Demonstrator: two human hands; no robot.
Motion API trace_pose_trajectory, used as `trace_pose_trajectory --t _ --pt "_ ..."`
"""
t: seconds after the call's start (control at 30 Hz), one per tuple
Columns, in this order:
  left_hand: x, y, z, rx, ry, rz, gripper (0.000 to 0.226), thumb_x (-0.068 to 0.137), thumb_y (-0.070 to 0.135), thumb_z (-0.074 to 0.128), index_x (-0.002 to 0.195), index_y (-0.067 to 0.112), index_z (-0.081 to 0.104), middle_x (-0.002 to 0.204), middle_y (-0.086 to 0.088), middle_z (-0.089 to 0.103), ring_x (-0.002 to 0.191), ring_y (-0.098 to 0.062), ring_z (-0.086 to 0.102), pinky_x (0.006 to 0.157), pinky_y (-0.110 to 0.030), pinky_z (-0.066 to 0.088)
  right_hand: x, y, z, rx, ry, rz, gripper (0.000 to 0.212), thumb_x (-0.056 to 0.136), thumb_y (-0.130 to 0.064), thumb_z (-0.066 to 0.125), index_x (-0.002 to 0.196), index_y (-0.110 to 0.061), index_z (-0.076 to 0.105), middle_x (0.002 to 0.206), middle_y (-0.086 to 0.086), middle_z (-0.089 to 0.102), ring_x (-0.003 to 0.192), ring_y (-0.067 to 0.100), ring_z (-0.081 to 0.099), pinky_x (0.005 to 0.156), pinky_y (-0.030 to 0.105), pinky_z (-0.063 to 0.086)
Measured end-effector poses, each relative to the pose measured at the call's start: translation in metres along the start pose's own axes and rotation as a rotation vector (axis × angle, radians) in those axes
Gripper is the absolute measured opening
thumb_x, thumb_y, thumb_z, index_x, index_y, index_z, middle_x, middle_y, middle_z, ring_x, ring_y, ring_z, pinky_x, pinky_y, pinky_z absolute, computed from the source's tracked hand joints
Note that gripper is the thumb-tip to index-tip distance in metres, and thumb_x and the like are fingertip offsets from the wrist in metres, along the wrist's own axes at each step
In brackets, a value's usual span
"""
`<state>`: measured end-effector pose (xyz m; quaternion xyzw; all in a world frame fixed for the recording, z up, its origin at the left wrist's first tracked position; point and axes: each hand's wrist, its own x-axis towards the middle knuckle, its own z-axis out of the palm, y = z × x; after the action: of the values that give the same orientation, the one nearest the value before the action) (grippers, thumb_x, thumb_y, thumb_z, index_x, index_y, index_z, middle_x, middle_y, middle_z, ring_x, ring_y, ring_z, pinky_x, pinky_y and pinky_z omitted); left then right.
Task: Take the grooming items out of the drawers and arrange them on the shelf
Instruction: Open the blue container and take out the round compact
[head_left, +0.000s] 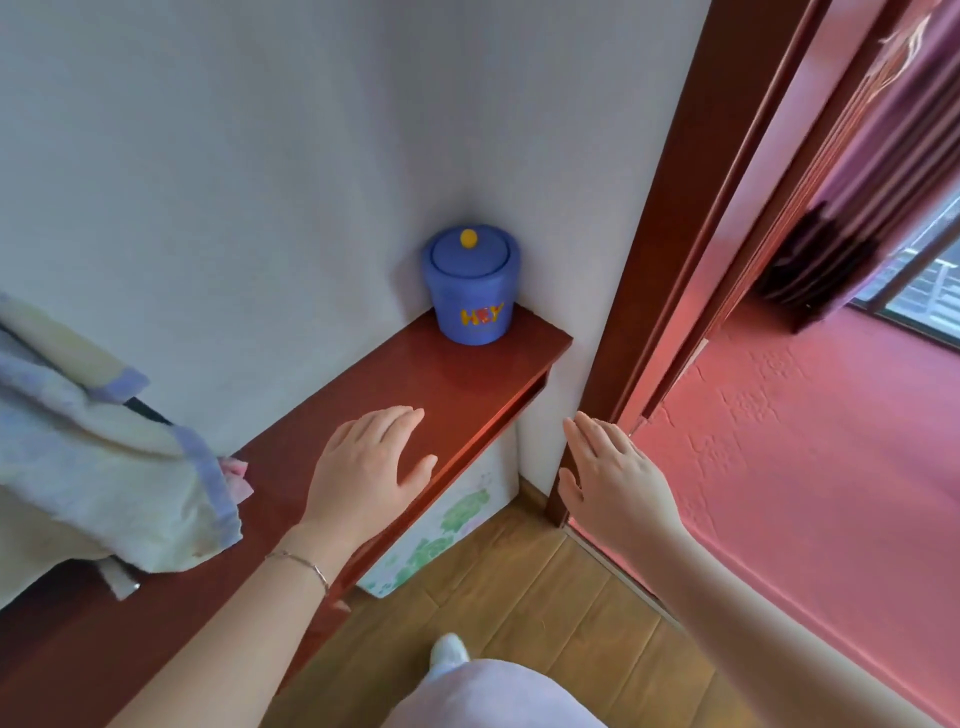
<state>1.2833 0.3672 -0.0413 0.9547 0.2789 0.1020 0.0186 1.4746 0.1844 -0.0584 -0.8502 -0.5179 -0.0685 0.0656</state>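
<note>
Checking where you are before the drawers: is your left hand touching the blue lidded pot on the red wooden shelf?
Apart. The head view shows bare shelf between the left hand and the pot.

Bright, soft daylight from the window at far right. Faint shadow left of the blue jar in the wall corner; mild sheen on the shelf below it. Wide-angle bending and motion blur toward the edges, strongest beside the window.

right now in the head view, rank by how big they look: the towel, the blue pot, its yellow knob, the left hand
1. towel, largest, though nearest the camera
2. left hand, unsure against the blue pot: they look alike, and the hand is closer
3. yellow knob, smallest
</note>
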Motion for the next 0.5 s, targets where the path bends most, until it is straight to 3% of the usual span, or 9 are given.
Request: trace_pose_trajectory --t 0.13,0.23,0.37,0.5 --pt "0.040 -0.011 0.010 0.001 0.021 0.000 0.052 0.085 0.047 0.040 0.120 0.013 0.059 0.119 0.001 0.062 0.109 -0.017 0.058 0.090 -0.037 0.047 0.041 0.014 0.013 -0.012 0.029 -0.037 0.053 0.074 -0.027 0.068 0.119 -0.001 0.060 0.116 0.012 0.065 0.105 0.027 0.061 0.094 0.035 0.048" --pt "0.076 -0.022 0.022 -0.012 0.038 -0.002 0.051 0.083 0.046 0.042 0.118 0.014 0.060 0.117 0.001 0.063 0.106 -0.018 0.060 0.088 -0.036 0.047 0.072 0.016 0.018 -0.007 0.062 -0.016 0.053 0.072 -0.027 0.070 0.117 0.000 0.062 0.111 0.010 0.067 0.101 0.025 0.063 0.089 0.033 0.051" --pt "0.126 -0.036 0.028 -0.047 0.089 -0.012 0.052 0.082 0.046 0.043 0.117 0.013 0.061 0.115 -0.001 0.065 0.101 -0.022 0.062 0.087 -0.037 0.047 0.118 0.019 0.019 0.023 0.036 -0.001 0.053 0.078 -0.032 0.043 0.117 0.000 0.062 0.112 0.012 0.067 0.103 0.026 0.064 0.087 0.035 0.052" --pt "0.174 -0.050 0.029 -0.077 0.146 0.019 0.050 0.082 0.045 0.044 0.116 0.012 0.061 0.109 -0.002 0.066 0.095 -0.023 0.063 0.083 -0.036 0.047 0.168 0.022 0.012 0.038 0.018 0.025 0.055 0.076 -0.032 0.042 0.118 -0.002 0.061 0.112 0.010 0.066 0.103 0.026 0.063 0.080 0.034 0.055"
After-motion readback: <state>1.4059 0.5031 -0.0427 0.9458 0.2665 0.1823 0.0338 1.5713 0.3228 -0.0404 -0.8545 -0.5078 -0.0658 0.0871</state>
